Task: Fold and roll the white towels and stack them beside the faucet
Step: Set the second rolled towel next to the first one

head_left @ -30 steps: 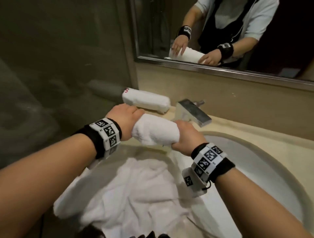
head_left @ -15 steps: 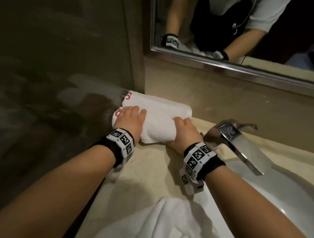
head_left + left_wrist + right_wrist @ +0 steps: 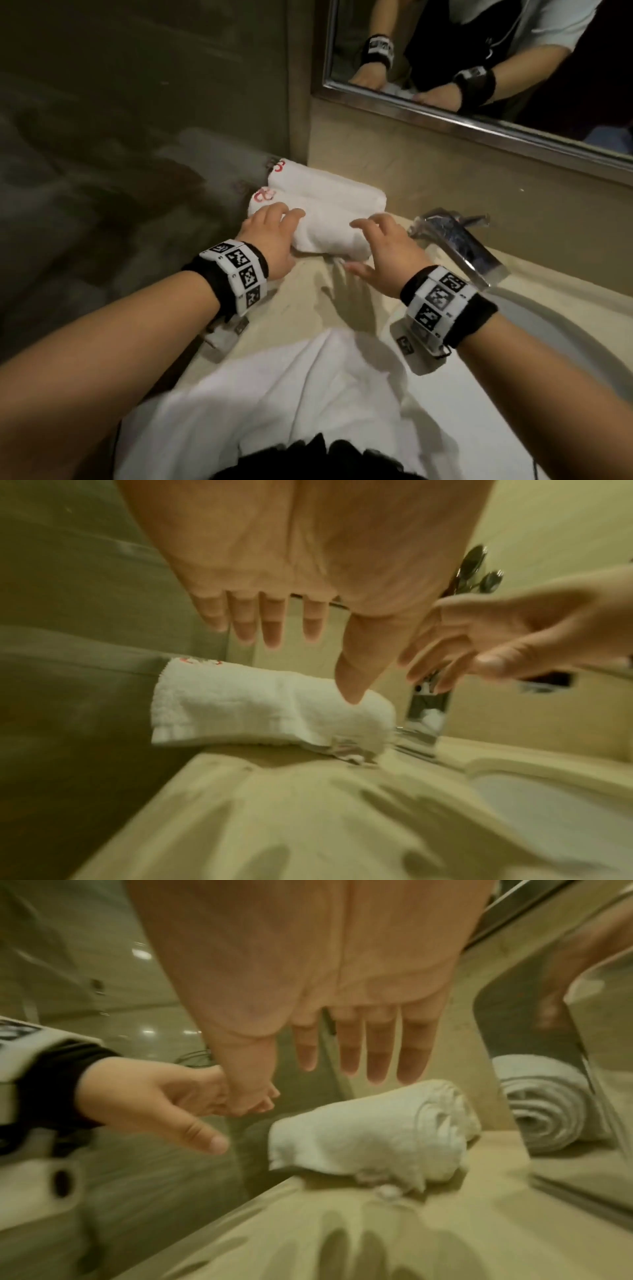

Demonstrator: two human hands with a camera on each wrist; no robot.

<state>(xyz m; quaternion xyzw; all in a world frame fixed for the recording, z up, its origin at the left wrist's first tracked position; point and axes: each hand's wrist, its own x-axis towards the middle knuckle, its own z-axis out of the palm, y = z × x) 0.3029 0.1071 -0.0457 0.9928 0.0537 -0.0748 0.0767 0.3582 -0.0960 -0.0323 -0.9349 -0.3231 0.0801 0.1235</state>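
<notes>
While hands (image 3: 322, 240) hover spread, fluffy terry roll (image 3: 329, 229) lies cylindrical.

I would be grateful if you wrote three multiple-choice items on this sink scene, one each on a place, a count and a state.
1. Where do the rolled towels lie?
A. in the basin
B. on the counter between the wall corner and the faucet
C. on the mirror ledge

2. How many rolled towels lie there?
A. one
B. two
C. four

3. How are the hands?
A. both open
B. both fists
C. left gripping the faucet

Key:
1 B: the front rolled towel and the rear rolled towel lie on the counter, left of the faucet.
2 B: two rolls side by side.
3 A: the left hand and the right hand have spread, straight fingers.
</notes>
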